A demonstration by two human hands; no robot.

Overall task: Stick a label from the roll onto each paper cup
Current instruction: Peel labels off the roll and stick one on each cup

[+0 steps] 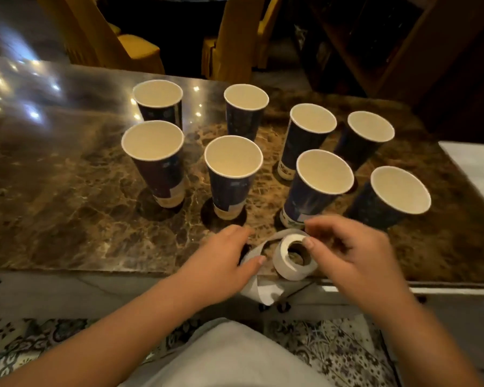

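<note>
A glossy brown marble bench (67, 177) fills the middle of the frame, mirroring ceiling lights at upper left. Eight dark-blue paper cups (233, 174) stand upright on it in two loose rows. At lower centre, by the bench's near edge, the label roll (291, 259) lies under the right hand (355, 255), whose fingers curl round it. The left hand (221, 263) pinches the loose strip (256, 275). Yellow chairs (235, 37) stand behind; patterned carpet (333, 356) lies below.
</note>
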